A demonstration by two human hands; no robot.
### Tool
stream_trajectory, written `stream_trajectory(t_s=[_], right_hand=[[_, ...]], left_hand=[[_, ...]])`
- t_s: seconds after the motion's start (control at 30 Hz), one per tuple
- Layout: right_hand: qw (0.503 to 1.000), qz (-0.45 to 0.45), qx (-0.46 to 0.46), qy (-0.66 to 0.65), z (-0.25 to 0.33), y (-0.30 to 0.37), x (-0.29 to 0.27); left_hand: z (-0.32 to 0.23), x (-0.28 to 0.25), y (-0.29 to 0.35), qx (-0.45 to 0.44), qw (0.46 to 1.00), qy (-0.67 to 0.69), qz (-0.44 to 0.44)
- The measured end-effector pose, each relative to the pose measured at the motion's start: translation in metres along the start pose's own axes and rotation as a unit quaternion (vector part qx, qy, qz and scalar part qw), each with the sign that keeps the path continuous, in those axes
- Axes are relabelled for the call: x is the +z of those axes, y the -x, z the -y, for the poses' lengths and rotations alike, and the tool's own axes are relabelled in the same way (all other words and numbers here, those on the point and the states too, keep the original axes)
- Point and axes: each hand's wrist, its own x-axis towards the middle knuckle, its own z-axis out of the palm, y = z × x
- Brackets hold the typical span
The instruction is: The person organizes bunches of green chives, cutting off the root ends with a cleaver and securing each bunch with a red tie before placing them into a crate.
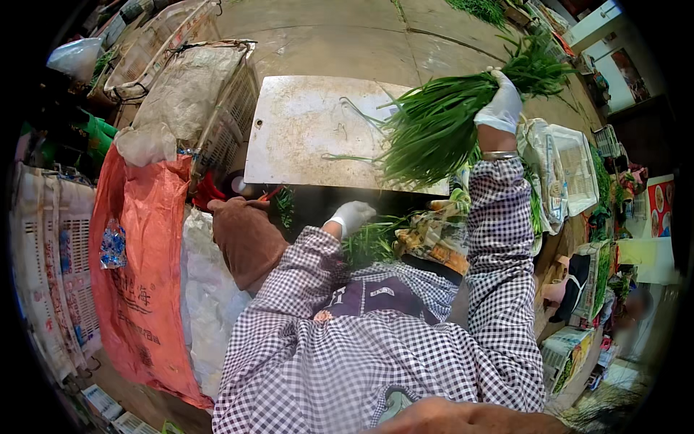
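Observation:
My right hand, in a white glove, is wrapped round a large bunch of long, flat green leaves that look like garlic chives. It holds them up over the right side of a worn white board, with the leaf ends spreading down to the left. My left hand, also gloved in white, is below the board's near edge, its fingers curled together; whatever they may hold is hidden. More loose green leaves lie just beside it, near my lap. A few thin stray blades rest on the board.
An orange-red woven sack and a brown cloth are on my left. Covered plastic crates stand beyond them. A patterned plastic bag is near my right forearm. Further right stands a white crate.

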Motion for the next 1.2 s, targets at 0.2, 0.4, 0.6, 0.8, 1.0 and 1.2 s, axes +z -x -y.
stream_trajectory(t_s=[0.2, 0.4, 0.6, 0.8, 1.0, 1.2], right_hand=[[0.991, 0.01, -0.096, 0.09, -0.005, -0.023, -0.022], [0.991, 0.087, -0.085, 0.054, -0.016, -0.001, -0.005], [0.96, 0.12, -0.204, 0.147, -0.031, 0.004, -0.014], [0.947, 0.202, -0.19, 0.159, -0.087, 0.041, -0.005], [0.838, 0.362, -0.233, 0.335, -0.098, 0.067, 0.014], [0.782, 0.36, -0.309, 0.405, -0.094, 0.071, 0.049]], left_hand=[[-0.098, -0.031, -0.009, -0.108, 0.881, 0.425, 0.18], [-0.007, -0.028, 0.011, -0.216, 0.957, 0.098, 0.168], [-0.118, -0.049, 0.01, -0.218, 0.968, -0.042, -0.117], [-0.256, -0.062, -0.061, 0.05, 0.908, -0.061, -0.411], [-0.247, -0.108, -0.109, 0.081, 0.911, 0.003, -0.404], [-0.248, -0.173, -0.1, 0.242, 0.903, 0.203, -0.292]])
